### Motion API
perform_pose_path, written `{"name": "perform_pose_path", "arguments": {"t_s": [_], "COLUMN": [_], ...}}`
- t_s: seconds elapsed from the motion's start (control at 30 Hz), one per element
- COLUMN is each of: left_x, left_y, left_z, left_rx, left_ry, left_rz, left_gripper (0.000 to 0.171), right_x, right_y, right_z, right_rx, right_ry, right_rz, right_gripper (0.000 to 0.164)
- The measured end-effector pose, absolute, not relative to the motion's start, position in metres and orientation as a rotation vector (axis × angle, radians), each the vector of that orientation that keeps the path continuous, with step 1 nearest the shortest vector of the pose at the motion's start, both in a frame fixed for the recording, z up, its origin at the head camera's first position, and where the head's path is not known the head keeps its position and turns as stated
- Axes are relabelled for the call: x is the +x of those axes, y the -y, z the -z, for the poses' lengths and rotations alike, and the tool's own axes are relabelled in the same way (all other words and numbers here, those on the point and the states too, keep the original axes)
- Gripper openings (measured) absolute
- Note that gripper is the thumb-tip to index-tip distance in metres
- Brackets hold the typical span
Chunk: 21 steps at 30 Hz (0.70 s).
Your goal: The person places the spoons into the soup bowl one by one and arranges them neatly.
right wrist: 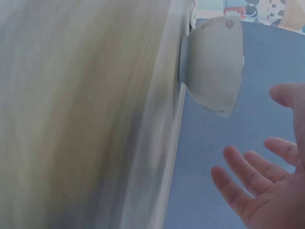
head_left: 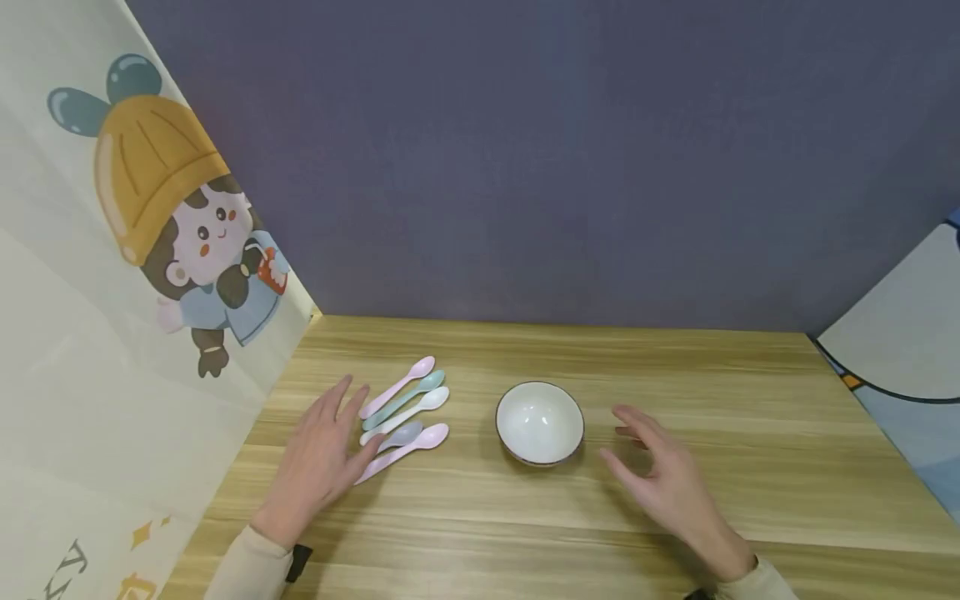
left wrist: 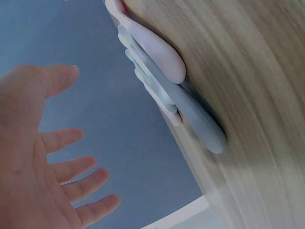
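Note:
A small white bowl point(head_left: 539, 422) point(right wrist: 213, 69) with a dark rim stands empty on the wooden table point(head_left: 570, 517). Left of it lie several pastel plastic spoons point(head_left: 405, 417) point(left wrist: 162, 81) side by side, pink, teal, white and lilac. My left hand point(head_left: 322, 454) point(left wrist: 45, 157) hovers with spread fingers over the spoons' handle ends and holds nothing. My right hand point(head_left: 660, 479) point(right wrist: 267, 186) is open to the right of the bowl, palm toward it, a short gap away.
A dark blue-grey wall point(head_left: 562, 150) backs the table. A cream panel with a cartoon child point(head_left: 187, 225) closes the left side, and a pale patterned panel point(head_left: 907, 350) closes the right. Bare wood stretches toward me and to the right of the bowl.

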<state>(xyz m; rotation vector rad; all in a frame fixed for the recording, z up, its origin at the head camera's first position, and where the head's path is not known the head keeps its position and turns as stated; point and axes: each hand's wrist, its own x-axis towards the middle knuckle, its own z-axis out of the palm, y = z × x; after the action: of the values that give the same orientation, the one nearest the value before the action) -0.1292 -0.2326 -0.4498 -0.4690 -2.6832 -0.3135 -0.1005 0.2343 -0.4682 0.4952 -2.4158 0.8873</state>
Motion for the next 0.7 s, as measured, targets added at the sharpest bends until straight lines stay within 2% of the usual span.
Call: {"name": "perform_pose_path", "arguments": {"t_s": [0.5,0.7], "left_x": [-0.136,-0.138], "left_y": [0.226,0.226], "left_z": [0.456,0.457], "left_rx": [-0.458,-0.448], "left_ry": [2.719,2.736], "left_rz": [0.328,0.345], "left_gripper": [0.063,0.059], "right_x": [-0.103,-0.102], "right_y": [-0.215,-0.206], "right_z": [0.475,0.468], "right_rx": [0.529,0.419], "right_ry": [2.435,2.516], "right_rz": [-0.928,-1.186], "right_gripper": [0.064,0.062]}}
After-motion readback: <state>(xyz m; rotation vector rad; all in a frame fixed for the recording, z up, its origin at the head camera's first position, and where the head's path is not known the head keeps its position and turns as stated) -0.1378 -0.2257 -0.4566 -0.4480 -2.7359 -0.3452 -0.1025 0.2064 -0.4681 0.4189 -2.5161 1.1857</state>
